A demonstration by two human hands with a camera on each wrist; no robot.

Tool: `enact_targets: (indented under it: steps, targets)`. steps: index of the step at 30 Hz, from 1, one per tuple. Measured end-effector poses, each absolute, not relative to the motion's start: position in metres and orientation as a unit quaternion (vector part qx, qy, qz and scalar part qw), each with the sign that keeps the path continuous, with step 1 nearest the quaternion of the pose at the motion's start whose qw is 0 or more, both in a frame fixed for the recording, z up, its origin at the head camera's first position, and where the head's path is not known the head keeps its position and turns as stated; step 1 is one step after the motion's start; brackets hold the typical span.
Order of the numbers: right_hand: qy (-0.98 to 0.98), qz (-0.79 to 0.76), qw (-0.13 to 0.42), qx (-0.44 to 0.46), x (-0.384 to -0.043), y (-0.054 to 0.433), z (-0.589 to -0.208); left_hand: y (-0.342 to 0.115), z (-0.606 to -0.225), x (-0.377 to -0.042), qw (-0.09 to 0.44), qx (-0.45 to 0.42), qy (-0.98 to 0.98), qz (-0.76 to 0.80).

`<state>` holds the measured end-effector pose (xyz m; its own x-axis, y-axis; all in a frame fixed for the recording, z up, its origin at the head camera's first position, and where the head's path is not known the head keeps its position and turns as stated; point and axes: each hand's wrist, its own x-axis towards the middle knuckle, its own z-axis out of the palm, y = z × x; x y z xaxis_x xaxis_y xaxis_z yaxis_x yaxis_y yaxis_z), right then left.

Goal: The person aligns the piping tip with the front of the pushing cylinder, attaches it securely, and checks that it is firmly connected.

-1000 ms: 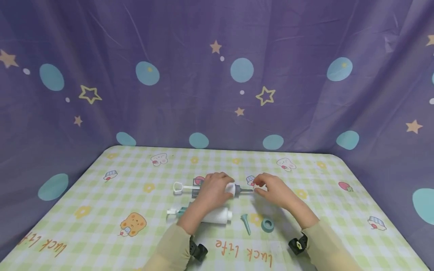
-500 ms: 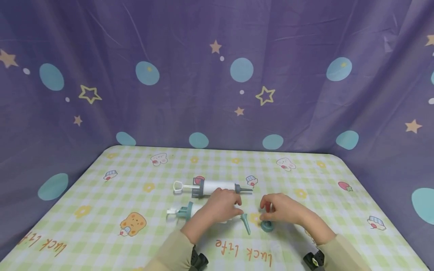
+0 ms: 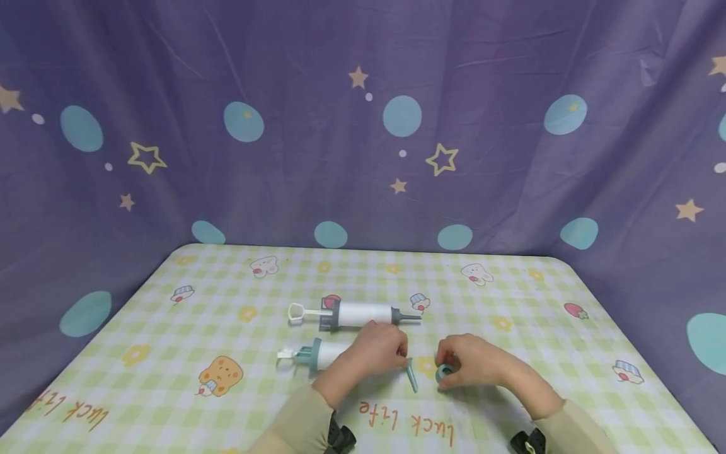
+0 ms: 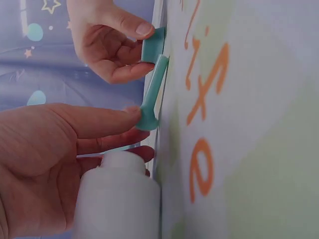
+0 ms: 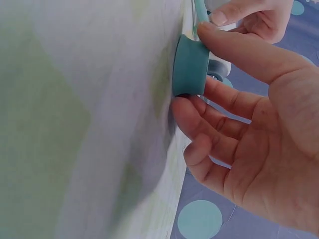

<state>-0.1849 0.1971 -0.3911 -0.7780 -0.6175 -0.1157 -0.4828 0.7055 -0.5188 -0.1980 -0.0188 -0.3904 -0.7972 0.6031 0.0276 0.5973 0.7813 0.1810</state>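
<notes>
My left hand [image 3: 379, 348] pinches the flared end of a small teal nozzle [image 3: 413, 379] between thumb and fingers. Its narrow end points toward the right hand, low over the table. My right hand [image 3: 475, 360] holds a teal ring cap [image 3: 442, 373] between thumb and fingertips at the table surface; in the right wrist view the ring [image 5: 191, 67] shows side-on. Partly hidden under the left forearm lies a white-barrelled syringe with teal fittings [image 3: 331, 354]; its white neck [image 4: 123, 162] shows below the left fingers in the left wrist view.
Farther back lies a second syringe [image 3: 365, 314], white with grey fittings, its grey tip pointing right and its white plunger handle to the left. A checked cloth [image 3: 170, 366] covers the table. Behind the table hangs a purple curtain [image 3: 317, 157].
Both hands have come nearer from the grey-fitted syringe. The left has taken hold of the teal nozzle, and the right has closed on the teal ring cap. The grey-fitted syringe stays put.
</notes>
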Motion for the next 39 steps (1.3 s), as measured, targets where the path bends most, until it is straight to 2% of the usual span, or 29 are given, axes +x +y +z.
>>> enact_targets:
  steps: [5,19,26,35,39]
  targets:
    - [0.906,-0.258,0.138,-0.306,-0.184,0.197,-0.393,-0.017,-0.391,-0.197,0.012,0.309,0.947,0.093]
    - [0.915,-0.265,0.070,-0.297,-0.190,0.187,-0.394,-0.028,-0.384,-0.205,-0.035,0.284,0.946,0.154]
    - [0.903,-0.297,0.059,-0.304,-0.195,0.181,-0.390,-0.037,-0.374,-0.206,-0.057,0.261,0.945,0.189]
    - [0.894,-0.321,-0.020,-0.313,-0.208,0.168,-0.387,-0.049,-0.366,-0.212,-0.100,0.237,0.943,0.213]
    - [0.892,-0.339,-0.033,-0.297,-0.212,0.161,-0.383,-0.053,-0.361,-0.212,-0.117,0.223,0.940,0.230]
